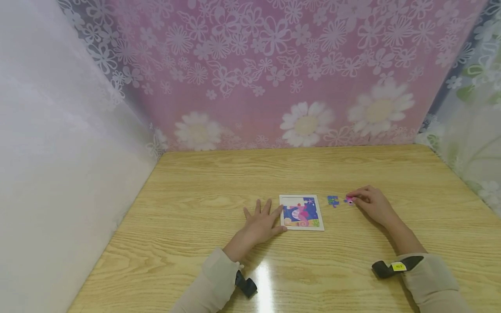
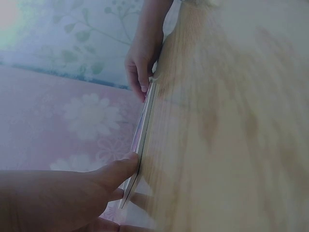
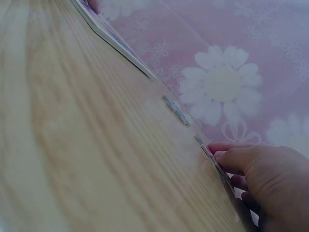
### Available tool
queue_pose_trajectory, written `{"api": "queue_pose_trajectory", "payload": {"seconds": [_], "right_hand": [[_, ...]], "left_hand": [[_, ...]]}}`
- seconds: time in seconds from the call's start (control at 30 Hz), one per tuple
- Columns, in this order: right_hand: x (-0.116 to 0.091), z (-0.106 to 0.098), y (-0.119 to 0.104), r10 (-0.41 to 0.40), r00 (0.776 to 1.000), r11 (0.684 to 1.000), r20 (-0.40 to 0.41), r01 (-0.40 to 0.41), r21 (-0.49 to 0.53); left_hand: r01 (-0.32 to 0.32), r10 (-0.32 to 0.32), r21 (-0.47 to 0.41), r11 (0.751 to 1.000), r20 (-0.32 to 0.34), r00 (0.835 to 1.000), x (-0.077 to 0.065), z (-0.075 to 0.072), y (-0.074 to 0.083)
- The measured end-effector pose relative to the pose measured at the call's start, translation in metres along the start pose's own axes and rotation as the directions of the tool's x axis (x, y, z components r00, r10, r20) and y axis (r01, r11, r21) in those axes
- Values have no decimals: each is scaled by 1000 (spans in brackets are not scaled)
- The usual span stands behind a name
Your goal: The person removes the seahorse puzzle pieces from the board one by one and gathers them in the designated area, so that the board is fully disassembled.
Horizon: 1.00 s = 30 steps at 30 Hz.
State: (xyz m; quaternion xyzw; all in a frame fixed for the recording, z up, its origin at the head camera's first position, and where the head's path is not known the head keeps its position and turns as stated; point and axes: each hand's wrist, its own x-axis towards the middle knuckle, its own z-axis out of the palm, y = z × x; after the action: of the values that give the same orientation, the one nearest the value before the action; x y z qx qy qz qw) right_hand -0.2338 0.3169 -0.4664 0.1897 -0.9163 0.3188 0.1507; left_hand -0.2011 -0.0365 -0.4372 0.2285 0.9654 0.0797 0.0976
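Observation:
A square jigsaw puzzle [image 1: 299,216] in a white frame lies on the table, showing a pink seahorse on blue; its upper left part is bare white. My left hand [image 1: 263,224] rests at the frame's left edge with fingers spread, thumb and a finger touching the border. To the right of the frame, my right hand [image 1: 375,206] pinches a pink and blue puzzle piece [image 1: 349,200] with an eye on it, between thumb and fingertips. The right wrist view has this piece [image 3: 206,151] low at the tabletop, partly hidden by the fingers.
A loose blue and green puzzle piece [image 1: 332,201] lies between the frame and my right hand. The wood-grain table [image 1: 219,174] meets a pink flowered curtain [image 1: 250,87] at the back. A pale wall covering [image 1: 78,152] stands along the left side.

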Motion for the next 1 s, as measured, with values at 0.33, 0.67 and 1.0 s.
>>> {"api": "queue_pose_trajectory", "payload": {"seconds": [0.33,0.67,1.0], "right_hand": [[0,0,0,14,1000,1000,3,-14,11],[0,0,0,17,1000,1000,-2,-17,6],[0,-1,0,11,1000,1000,1,-11,3]], "left_hand": [[2,-2,-6,1000,10,1000,-1,-1,1],[4,-4,3,1000,6,1000,1,1,0],[-1,1,8,1000,2,1000,0,0,0]]}}
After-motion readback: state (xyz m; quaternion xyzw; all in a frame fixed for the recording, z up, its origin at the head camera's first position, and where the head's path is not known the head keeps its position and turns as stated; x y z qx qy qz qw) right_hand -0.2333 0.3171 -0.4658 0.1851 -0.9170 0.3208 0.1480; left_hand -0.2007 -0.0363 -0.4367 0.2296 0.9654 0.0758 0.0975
